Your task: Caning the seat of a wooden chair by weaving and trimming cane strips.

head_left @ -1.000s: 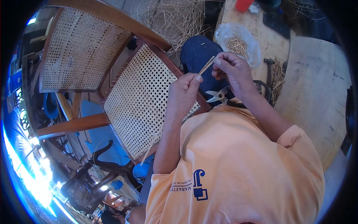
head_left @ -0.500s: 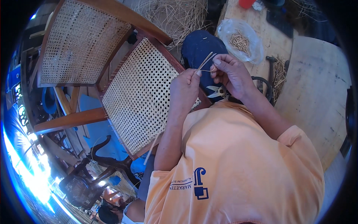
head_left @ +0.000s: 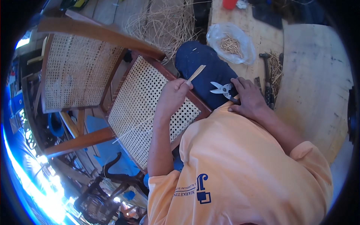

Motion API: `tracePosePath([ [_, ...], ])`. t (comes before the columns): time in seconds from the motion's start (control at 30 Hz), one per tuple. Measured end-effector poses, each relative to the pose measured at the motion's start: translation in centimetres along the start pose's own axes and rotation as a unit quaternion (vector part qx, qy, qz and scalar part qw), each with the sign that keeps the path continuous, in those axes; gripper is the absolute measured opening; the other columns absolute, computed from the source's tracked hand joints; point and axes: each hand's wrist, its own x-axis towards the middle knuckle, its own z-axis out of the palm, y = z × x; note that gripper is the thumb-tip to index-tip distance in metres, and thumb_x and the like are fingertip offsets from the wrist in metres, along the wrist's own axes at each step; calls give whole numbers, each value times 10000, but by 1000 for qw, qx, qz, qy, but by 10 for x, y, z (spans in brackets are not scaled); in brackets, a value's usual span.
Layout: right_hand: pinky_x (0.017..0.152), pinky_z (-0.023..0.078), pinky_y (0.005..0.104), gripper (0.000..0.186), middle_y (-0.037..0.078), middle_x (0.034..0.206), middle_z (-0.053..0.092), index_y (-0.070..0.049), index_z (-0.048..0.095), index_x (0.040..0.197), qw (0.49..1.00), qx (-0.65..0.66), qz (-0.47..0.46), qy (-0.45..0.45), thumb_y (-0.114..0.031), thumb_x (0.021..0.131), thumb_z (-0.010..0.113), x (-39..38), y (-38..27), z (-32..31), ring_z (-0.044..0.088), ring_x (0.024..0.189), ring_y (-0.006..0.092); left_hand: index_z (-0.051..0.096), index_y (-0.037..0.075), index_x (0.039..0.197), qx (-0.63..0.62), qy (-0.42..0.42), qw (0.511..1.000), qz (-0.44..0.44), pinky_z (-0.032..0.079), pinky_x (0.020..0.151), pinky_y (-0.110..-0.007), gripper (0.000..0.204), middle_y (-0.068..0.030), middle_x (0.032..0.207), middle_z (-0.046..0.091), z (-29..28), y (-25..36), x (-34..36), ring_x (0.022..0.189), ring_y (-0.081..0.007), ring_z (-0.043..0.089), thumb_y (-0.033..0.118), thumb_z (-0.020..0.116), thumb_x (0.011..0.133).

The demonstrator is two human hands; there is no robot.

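My left hand [head_left: 174, 95] is closed round a small bundle of pale cane strips [head_left: 197, 72], whose ends stick out past the thumb. It is above the woven cane seat [head_left: 144, 88] of a wooden chair. On my right, a pair of pruning shears [head_left: 224, 89] lies over my dark-trousered thigh with its blades spread. My right hand [head_left: 249, 97] is round the handles of these shears, partly hiding them. A loose pale strand [head_left: 132, 129] trails across the seat.
The chair's cane back [head_left: 77, 71] rises at the left. A plastic bag of short sticks [head_left: 231, 45] rests on the wooden bench, near a hammer [head_left: 267, 77] and loose sticks. Tangled cane strands [head_left: 161, 28] lie on the floor ahead. A plywood sheet [head_left: 315, 86] is at the right.
My right hand has left the strips and moved down to the shears. My left hand has shifted left and down, keeping the cane strips. The view has turned slightly.
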Motion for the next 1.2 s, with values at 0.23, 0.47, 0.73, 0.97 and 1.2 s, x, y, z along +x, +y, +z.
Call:
tracePosePath([
  [0.23, 686, 438, 361, 430, 189, 813, 585, 18, 544, 968, 939, 313, 140, 3, -347, 751, 613, 22, 46, -19, 570, 720, 293, 588, -6, 1004, 154, -59, 982, 91, 442, 730, -331, 283, -177, 862, 622, -2, 39, 47, 829, -285, 604, 203, 515, 828],
  [0.47, 748, 445, 390, 516, 218, 843, 601, 22, 597, 927, 963, 202, 120, -135, -472, 816, 499, 52, 75, -28, 587, 806, 334, 629, 45, 997, 99, -243, 963, 58, 375, 590, -201, 240, 21, 709, 535, 25, 62, 130, 637, -59, 452, 180, 512, 837],
  [0.73, 765, 440, 417, 549, 230, 864, 600, 20, 582, 957, 966, 208, 100, -119, -501, 817, 479, 71, 87, -18, 578, 836, 366, 645, 90, 984, 108, -283, 951, -53, 250, 431, -180, 234, 88, 598, 411, 37, 81, 151, 502, -23, 343, 231, 556, 819],
  [0.97, 738, 438, 402, 498, 222, 846, 593, 22, 563, 963, 964, 215, 102, -119, -451, 818, 511, 84, 84, -21, 571, 817, 362, 646, 33, 976, 106, -283, 951, -71, 321, 508, -193, 264, 61, 632, 480, 39, 86, 155, 563, -39, 392, 218, 615, 789],
  [1.2, 742, 437, 406, 512, 221, 846, 592, 12, 568, 965, 967, 214, 89, -107, -472, 810, 510, 90, 82, -21, 567, 819, 367, 617, 51, 1062, 91, -311, 944, -57, 314, 491, -182, 289, 68, 636, 474, 42, 83, 155, 553, -32, 379, 180, 539, 815],
])
